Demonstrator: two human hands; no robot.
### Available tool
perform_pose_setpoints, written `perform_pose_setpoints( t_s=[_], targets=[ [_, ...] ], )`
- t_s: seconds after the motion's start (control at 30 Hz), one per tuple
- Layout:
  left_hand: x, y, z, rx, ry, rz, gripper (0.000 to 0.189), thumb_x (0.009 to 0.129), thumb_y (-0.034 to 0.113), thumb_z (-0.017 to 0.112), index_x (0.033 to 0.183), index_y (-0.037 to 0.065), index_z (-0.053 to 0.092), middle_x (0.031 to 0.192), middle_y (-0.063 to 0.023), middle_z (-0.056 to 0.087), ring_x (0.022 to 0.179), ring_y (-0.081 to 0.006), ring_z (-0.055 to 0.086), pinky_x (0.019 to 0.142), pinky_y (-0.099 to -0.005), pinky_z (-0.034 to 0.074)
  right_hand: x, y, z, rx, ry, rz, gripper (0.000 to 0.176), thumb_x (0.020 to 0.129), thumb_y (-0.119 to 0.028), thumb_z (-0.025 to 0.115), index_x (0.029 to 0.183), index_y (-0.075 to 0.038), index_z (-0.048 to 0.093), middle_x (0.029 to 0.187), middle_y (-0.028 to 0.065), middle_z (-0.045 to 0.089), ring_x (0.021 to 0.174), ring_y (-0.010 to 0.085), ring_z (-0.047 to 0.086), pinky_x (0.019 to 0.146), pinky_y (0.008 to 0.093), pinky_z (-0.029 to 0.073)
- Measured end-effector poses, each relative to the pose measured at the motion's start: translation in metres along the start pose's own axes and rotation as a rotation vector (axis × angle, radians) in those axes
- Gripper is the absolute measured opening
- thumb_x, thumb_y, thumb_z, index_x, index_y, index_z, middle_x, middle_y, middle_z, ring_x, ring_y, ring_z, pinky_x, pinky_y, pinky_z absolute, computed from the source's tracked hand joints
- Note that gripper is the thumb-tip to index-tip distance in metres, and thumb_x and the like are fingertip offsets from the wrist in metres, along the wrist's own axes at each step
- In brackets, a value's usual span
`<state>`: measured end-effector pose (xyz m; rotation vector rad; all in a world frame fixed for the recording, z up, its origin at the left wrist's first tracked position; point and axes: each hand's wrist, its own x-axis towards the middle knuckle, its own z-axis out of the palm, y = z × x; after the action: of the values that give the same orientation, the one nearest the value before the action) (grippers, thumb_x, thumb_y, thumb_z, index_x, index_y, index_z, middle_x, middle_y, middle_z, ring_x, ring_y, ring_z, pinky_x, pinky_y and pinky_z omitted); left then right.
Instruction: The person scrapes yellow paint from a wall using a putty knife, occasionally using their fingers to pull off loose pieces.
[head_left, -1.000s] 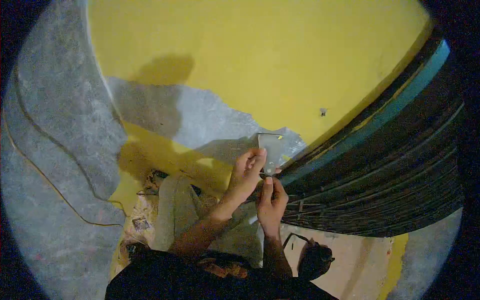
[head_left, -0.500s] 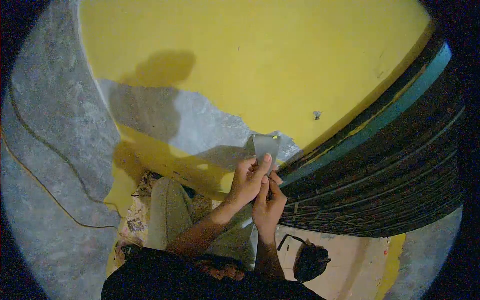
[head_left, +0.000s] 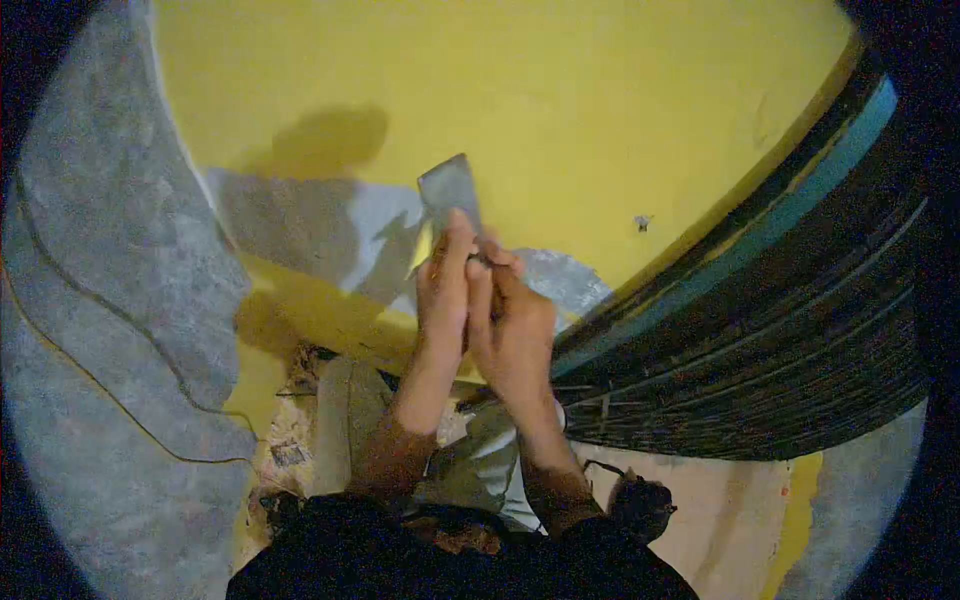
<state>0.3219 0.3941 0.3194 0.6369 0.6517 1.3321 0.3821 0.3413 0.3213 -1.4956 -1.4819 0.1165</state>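
Scraper [head_left: 452, 187], flat and grey, held in both bare hands near the middle of the head view, its broad end directed up and away from the person. The left hand [head_left: 443, 295] is clamped on the tool, its thumb laid along the flat face; the right hand [head_left: 517, 315] lies against it on the right, fingers curled in at the lower end, where the grip is largely hidden. Behind the scraper spreads a yellow surface [head_left: 600, 110] with an irregular grey patch [head_left: 375, 215], across whose upper border the tool appears; whether the blade touches the surface cannot be told. A head-shaped shadow [head_left: 335, 140] falls to the upper left of the hands. At right, a dark ribbed structure [head_left: 760, 340] curves upward, bordered by a teal strip [head_left: 745, 235]. Below, a trousered knee [head_left: 348, 415] lies left of the forearms and a black bag [head_left: 640, 508] to their right. At far left, a thin cable [head_left: 105, 385] crosses grey ground [head_left: 110, 220].
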Motion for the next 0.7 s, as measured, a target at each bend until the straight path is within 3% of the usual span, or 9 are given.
perform_pose_setpoints(
  t_s=[0.1,0.17,0.23,0.3,0.33,0.4,0.5,0.6,0.7],
  targets=[
    [0.015,-0.041,-0.046,-0.322,-0.037,-0.052,0.056,0.098,0.055,0.044,0.09,0.002,0.061,0.075,-0.01,0.066,0.069,-0.0211,0.065,0.066,-0.0313,0.054,-0.009,0.001,0.024,0.067,-0.02,0.007,0.029,0.097,-0.02,0.055,0.113,0.003,0.063,0.062,0.0198,0.059,0.05,0.0205,0.06,0.048,0.0337,0.043],
    [0.007,-0.052,-0.054,-0.298,-0.033,-0.052,0.06,0.099,0.057,0.038,0.094,0.002,0.061,0.076,-0.0107,0.066,0.072,-0.0217,0.066,0.067,-0.0325,0.054,-0.031,0.014,0.033,0.018,-0.007,0.039,0.034,0.099,-0.023,0.046,0.123,-0.002,0.057,0.079,0.0256,0.066,0.067,0.0429,0.066,0.058,0.0464,0.053],
    [-0.007,-0.055,-0.052,-0.136,-0.063,-0.09,0.063,0.1,0.058,0.034,0.096,0.001,0.061,0.077,-0.0105,0.067,0.072,-0.0213,0.066,0.069,-0.0326,0.054,-0.051,0.026,0.025,0.008,-0.023,0.128,0.033,0.1,-0.025,0.046,0.117,0.0,0.06,0.076,0.0222,0.066,0.062,0.0364,0.065,0.057,0.0427,0.051],
    [-0.021,-0.051,-0.046,0.087,-0.131,-0.086,0.057,0.1,0.054,0.041,0.092,0.001,0.062,0.078,-0.0098,0.067,0.071,-0.0195,0.066,0.069,-0.0309,0.054,-0.066,0.033,0.015,0.22,-0.029,0.332,0.034,0.101,-0.028,0.047,0.111,0.001,0.061,0.071,0.0173,0.066,0.057,0.0245,0.061,0.054,0.0371,0.049],
    [-0.027,-0.054,-0.038,0.164,-0.143,-0.059,0.053,0.1,0.05,0.045,0.09,0.001,0.063,0.077,-0.0085,0.067,0.07,-0.017,0.065,0.067,-0.0294,0.052,-0.075,0.031,0.009,0.238,-0.036,0.434,0.034,0.103,-0.026,0.045,0.102,0.004,0.061,0.076,0.0025,0.062,0.07,0.0094,0.054,0.062,0.0264,0.045],
    [-0.024,-0.072,-0.039,0.3,-0.2,0.006,0.042,0.099,0.039,0.054,0.085,0.0,0.063,0.07,-0.003,0.064,0.063,-0.0095,0.058,0.059,-0.0258,0.046,-0.09,0.042,0.013,0.298,0.054,0.401,0.035,0.104,-0.026,0.045,0.101,0.004,0.061,0.079,0.0037,0.063,0.073,0.0094,0.054,0.065,0.0257,0.045],
    [-0.024,-0.09,-0.039,0.288,-0.203,0.066,0.045,0.099,0.041,0.054,0.082,0.0,0.062,0.065,0.0003,0.058,0.06,-0.0065,0.05,0.054,-0.0257,0.04,-0.091,0.04,0.011,0.399,0.147,0.396,0.035,0.104,-0.025,0.045,0.098,0.005,0.061,0.087,0.0064,0.064,0.078,0.0092,0.055,0.071,0.0246,0.046],
    [-0.02,-0.074,-0.039,0.548,-0.214,0.147,0.049,0.098,0.044,0.054,0.078,0.0,0.061,0.064,0.0002,0.055,0.06,-0.007,0.049,0.053,-0.0258,0.039,-0.085,0.041,0.011,0.351,0.147,0.389,0.033,0.103,-0.023,0.046,0.099,0.006,0.062,0.084,0.0057,0.064,0.077,0.0092,0.055,0.07,0.0249,0.046],
    [-0.015,-0.067,-0.034,0.549,-0.223,0.22,0.051,0.098,0.044,0.054,0.075,-0.001,0.06,0.063,-0.0011,0.056,0.06,-0.0077,0.05,0.053,-0.0266,0.04,-0.079,0.038,0.009,0.33,0.126,0.45,0.032,0.103,-0.021,0.047,0.101,0.007,0.062,0.082,0.006,0.065,0.076,0.0091,0.055,0.07,0.0248,0.046]
  ],
)
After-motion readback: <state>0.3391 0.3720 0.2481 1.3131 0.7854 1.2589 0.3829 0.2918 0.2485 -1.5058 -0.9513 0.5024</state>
